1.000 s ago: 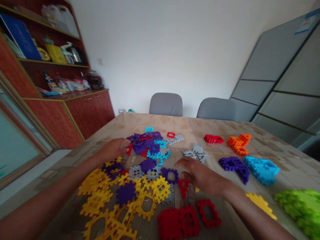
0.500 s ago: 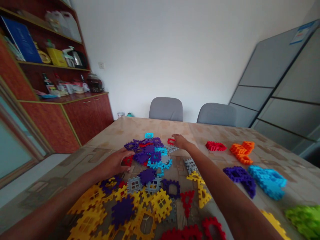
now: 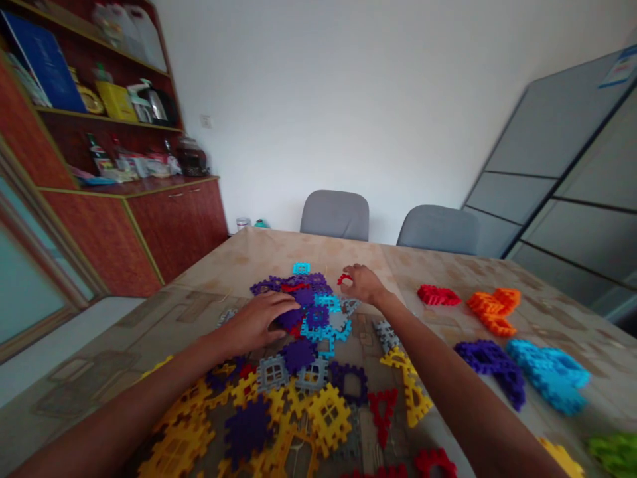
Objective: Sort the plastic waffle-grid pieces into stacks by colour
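Note:
My left hand [image 3: 259, 321] reaches over the left side of a pile of notched plastic building pieces. Its fingers and thumb are apart, touching or just above a purple piece [image 3: 289, 320]; what lies under the palm is hidden. My right hand [image 3: 365, 285] is beyond the pile's right edge, its fingers closed on a small red notched piece [image 3: 342, 279]. Light-blue pieces [image 3: 326, 328] lie between the hands. Nearer me are a dark purple square [image 3: 249, 428], a yellow window piece [image 3: 329, 413], grey window pieces [image 3: 273, 373] and a red triangle [image 3: 382, 413].
Colour-sorted stacks stand on the right: red [image 3: 438, 295], orange [image 3: 495, 311], purple [image 3: 490, 368], light blue [image 3: 550, 375] and green [image 3: 614, 453]. Two grey chairs [image 3: 334, 214] are behind the table [image 3: 233, 259]. A wooden cabinet [image 3: 176, 229] is at the left.
My left hand has moved right, from beside a red piece to over the purple pieces. My right hand stays near the same spot with the red piece. The view has shifted slightly.

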`<state>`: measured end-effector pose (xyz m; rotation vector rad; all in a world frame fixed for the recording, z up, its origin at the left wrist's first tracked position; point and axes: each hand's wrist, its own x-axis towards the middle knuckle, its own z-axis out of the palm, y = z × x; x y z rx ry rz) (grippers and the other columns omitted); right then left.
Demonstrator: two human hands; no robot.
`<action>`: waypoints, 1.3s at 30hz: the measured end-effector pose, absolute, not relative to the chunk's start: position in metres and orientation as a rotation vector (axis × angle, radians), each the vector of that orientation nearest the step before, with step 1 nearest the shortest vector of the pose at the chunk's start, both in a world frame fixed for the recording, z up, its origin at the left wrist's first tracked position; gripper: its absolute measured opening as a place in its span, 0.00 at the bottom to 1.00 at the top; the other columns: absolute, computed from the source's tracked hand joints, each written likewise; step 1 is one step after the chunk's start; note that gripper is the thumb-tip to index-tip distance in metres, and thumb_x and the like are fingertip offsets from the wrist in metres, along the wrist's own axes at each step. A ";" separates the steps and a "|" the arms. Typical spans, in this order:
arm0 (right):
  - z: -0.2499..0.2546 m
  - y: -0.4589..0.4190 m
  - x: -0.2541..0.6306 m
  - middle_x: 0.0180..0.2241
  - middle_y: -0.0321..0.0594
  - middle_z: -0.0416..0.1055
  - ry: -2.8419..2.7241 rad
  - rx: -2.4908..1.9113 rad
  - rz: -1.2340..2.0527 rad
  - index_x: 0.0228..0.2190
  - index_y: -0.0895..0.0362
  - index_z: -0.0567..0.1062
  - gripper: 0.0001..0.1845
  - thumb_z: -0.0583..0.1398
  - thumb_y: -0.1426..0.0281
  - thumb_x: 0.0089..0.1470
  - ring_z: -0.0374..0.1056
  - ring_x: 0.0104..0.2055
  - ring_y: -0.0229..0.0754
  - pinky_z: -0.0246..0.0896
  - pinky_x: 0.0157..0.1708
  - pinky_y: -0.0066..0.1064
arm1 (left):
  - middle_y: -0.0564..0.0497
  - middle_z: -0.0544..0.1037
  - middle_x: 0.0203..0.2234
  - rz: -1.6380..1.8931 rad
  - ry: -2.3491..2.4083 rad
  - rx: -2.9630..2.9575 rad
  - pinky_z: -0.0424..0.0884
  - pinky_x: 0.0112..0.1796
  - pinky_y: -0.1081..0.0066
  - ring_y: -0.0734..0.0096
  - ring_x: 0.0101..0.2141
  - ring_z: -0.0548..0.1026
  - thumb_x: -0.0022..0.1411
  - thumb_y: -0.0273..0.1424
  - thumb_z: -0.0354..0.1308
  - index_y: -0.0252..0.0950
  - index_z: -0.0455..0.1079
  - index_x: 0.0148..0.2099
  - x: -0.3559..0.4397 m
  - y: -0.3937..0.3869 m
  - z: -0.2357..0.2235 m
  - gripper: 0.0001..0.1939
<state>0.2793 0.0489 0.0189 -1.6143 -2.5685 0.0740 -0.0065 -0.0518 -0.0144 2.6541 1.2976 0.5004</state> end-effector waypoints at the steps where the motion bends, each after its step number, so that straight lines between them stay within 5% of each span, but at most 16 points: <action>1: 0.022 0.045 0.282 0.52 0.45 0.70 -2.549 -1.582 0.089 0.51 0.57 0.71 0.17 0.60 0.63 0.63 0.70 0.49 0.48 0.68 0.48 0.47 | 0.45 0.72 0.56 0.481 1.271 2.677 0.63 0.58 0.60 0.55 0.56 0.69 0.58 0.26 0.61 0.41 0.71 0.55 -0.002 -0.049 -0.015 0.22; 8: 0.050 -0.022 0.307 0.48 0.46 0.75 -2.556 -1.189 0.306 0.62 0.61 0.61 0.41 0.66 0.73 0.49 0.72 0.48 0.44 0.65 0.50 0.33 | 0.46 0.75 0.51 0.425 1.286 2.753 0.67 0.54 0.62 0.57 0.52 0.73 0.47 0.14 0.54 0.38 0.72 0.54 -0.005 -0.046 -0.014 0.32; 14: 0.066 -0.113 0.335 0.57 0.51 0.68 -2.625 -0.970 0.381 0.63 0.56 0.60 0.41 0.65 0.71 0.50 0.64 0.58 0.54 0.61 0.56 0.46 | 0.44 0.72 0.58 0.399 1.331 2.793 0.64 0.58 0.59 0.54 0.58 0.69 0.48 0.16 0.54 0.38 0.71 0.56 -0.021 -0.055 -0.014 0.31; 18: 0.056 -0.158 0.358 0.60 0.51 0.65 -2.655 -1.086 0.483 0.67 0.54 0.54 0.46 0.66 0.69 0.51 0.62 0.60 0.54 0.61 0.58 0.45 | 0.45 0.72 0.58 0.408 1.342 2.822 0.59 0.60 0.51 0.50 0.58 0.68 0.56 0.23 0.56 0.41 0.72 0.56 -0.020 -0.058 -0.017 0.25; 25: 0.038 -0.196 0.390 0.57 0.47 0.68 -2.615 -1.236 0.593 0.63 0.52 0.61 0.41 0.64 0.74 0.49 0.64 0.59 0.50 0.61 0.58 0.41 | 0.47 0.74 0.57 0.294 1.207 2.858 0.57 0.62 0.56 0.57 0.59 0.68 0.59 0.25 0.54 0.40 0.69 0.59 0.000 -0.057 -0.020 0.25; 39: 0.042 -0.219 0.400 0.51 0.46 0.72 -2.582 -1.360 0.541 0.57 0.51 0.69 0.32 0.61 0.77 0.50 0.68 0.51 0.51 0.65 0.50 0.42 | 0.45 0.77 0.51 0.157 1.295 2.835 0.62 0.56 0.57 0.52 0.53 0.72 0.58 0.28 0.58 0.40 0.70 0.58 0.011 -0.052 -0.006 0.24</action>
